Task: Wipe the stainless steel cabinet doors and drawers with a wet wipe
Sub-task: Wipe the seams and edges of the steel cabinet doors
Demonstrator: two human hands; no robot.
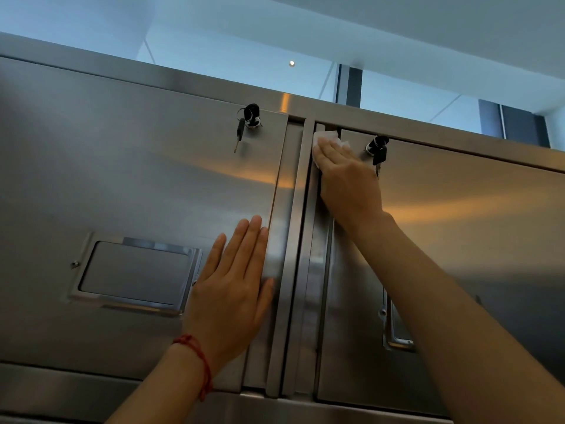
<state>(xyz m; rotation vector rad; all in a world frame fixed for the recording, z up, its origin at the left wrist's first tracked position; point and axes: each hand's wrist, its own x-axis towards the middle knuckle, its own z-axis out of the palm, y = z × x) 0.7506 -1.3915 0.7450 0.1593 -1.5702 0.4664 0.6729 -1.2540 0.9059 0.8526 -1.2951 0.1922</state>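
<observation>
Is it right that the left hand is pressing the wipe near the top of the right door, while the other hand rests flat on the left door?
Not quite: the head view shows the right hand pressing the wipe there; the left hand rests flat on the left door.

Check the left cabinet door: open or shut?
Slightly open: the left cabinet door has its right edge standing proud of the frame, the left hand flat against it.

keys [248,120] (dangling from locks), ceiling light [292,63]

— Any writing on the brushed stainless steel cabinet doors [137,166]?
— None legible (the black-headed keys [244,123] hanging in the locks bear no readable marks either). No labels, numbers or brands.
</observation>
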